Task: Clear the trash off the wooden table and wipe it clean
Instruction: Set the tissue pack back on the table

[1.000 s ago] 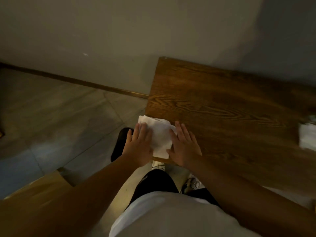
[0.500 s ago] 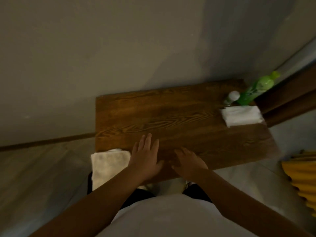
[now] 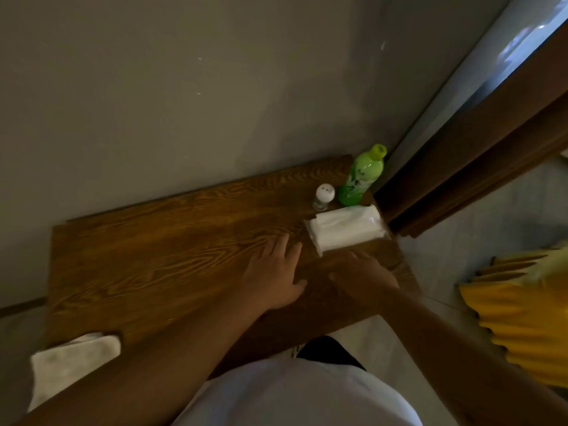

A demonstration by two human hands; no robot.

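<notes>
The wooden table (image 3: 147, 259) stands against a grey wall. A folded white cloth (image 3: 70, 367) hangs over its near left corner, away from both hands. My left hand (image 3: 273, 275) hovers flat over the table's middle right, fingers apart, holding nothing. My right hand (image 3: 362, 275) is open too, just in front of a white tissue pack (image 3: 344, 230) at the right end. Behind the pack stand a green bottle (image 3: 362, 176) and a small white-capped jar (image 3: 322, 196).
A dark wooden door frame (image 3: 467, 167) rises right of the table. Something yellow and ribbed (image 3: 522, 312) lies on the pale floor at the right. The grey wall (image 3: 184, 103) runs along the table's far edge.
Both hands let go of the white cloth at the left corner and moved right across the table toward the tissue pack. The view swung right, bringing the bottle and jar into sight.
</notes>
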